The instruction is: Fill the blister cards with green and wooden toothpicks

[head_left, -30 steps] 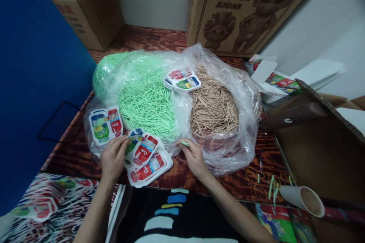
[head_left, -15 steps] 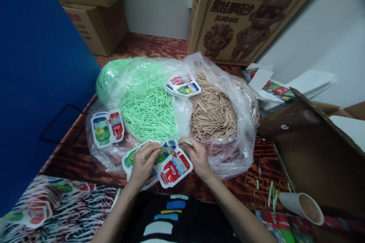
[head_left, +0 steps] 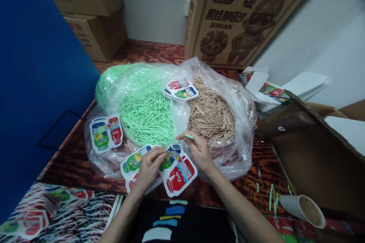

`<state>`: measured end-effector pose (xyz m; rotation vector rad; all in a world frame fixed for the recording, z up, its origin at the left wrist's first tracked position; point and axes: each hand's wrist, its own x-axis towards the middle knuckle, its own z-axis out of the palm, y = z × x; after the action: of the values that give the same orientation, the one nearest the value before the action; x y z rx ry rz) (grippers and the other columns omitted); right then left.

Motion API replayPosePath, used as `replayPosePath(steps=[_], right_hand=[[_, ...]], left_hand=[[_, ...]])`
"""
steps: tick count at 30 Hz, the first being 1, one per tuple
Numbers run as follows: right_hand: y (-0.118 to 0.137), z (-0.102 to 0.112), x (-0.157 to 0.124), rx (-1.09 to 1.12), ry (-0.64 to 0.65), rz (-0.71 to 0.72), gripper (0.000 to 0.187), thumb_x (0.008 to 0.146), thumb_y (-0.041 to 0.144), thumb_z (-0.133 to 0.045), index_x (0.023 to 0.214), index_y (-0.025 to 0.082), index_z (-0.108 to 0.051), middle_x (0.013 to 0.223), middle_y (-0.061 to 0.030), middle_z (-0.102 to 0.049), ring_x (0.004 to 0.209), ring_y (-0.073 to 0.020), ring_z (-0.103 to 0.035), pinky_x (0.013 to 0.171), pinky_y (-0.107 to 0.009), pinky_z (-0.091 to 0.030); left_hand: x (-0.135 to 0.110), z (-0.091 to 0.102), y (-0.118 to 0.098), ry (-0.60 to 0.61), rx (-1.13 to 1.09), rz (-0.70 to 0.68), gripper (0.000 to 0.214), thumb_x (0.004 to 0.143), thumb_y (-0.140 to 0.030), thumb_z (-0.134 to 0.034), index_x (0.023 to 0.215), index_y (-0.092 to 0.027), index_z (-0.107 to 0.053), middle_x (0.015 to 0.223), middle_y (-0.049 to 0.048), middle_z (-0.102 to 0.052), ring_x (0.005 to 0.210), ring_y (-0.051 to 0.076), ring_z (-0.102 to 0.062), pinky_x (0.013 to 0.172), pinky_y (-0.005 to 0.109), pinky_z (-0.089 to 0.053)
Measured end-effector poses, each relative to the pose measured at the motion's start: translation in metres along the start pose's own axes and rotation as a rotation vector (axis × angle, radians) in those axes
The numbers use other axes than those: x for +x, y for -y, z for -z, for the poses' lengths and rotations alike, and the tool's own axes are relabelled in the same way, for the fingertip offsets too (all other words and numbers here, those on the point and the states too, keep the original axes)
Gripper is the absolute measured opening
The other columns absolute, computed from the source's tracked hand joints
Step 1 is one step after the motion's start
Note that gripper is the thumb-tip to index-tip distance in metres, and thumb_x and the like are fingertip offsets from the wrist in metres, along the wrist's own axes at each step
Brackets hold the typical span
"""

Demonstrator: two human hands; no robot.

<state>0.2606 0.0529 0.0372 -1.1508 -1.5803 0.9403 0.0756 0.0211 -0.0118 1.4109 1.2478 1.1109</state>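
Packet, its cola side slanting seven to one o'clock, lies at three o'clock from my left hand, which pinches it; my right hand, just beside at two, clasps green sticks.

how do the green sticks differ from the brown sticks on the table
Colour: the green sticks are pale green; the brown sticks are dull tan.
Spread: the green sticks cover a wider area than the brown sticks.
Handling: the right hand holds a small bunch of green sticks, while no brown sticks show in it.
Shared: both are thin and lie heaped in clear plastic.
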Motion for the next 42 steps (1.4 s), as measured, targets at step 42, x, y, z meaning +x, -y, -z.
replayPosePath(steps=[42], right_hand=[[-0.028,0.002,-0.016,0.115,-0.031,-0.182,0.015,0.087,0.029,-0.055,0.083,0.020,-0.065,0.081,-0.0027,-0.068,0.080,-0.0176,-0.062,0.076,-0.029,-0.047]], left_hand=[[0.005,-0.011,0.005,0.021,-0.114,0.103,0.017,0.080,-0.033,-0.063,0.081,-0.018,-0.071,0.087,0.0052,-0.068,0.083,0.019,-0.063,0.074,0.028,-0.050]])
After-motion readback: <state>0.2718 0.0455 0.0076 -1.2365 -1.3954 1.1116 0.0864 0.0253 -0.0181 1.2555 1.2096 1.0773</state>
